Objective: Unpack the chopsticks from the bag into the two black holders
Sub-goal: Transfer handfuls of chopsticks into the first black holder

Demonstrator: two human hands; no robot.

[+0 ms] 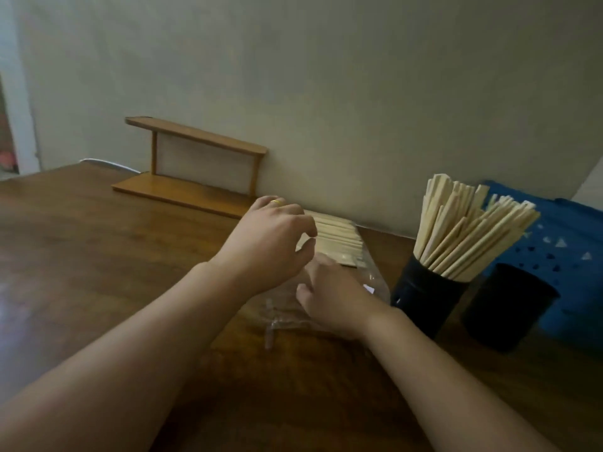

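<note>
Reaching right hand into clear bag beside remaining chopsticks, grip hidden; left hand hovering, fingers loosely curled. Near holder filled; far holder awaiting.

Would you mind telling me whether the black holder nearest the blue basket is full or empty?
Apparently empty: no chopsticks rise above the rim of that black holder, unlike the packed holder beside it; its dark inside is not visible.

- chopsticks: pale cream wood
- two holders: plain black
- bag: clear
- bench: dark brown woodgrain
- cloth, bench's right edge: blue, small pale triangles
- small shelf: orange-brown
- ring: gold
</note>
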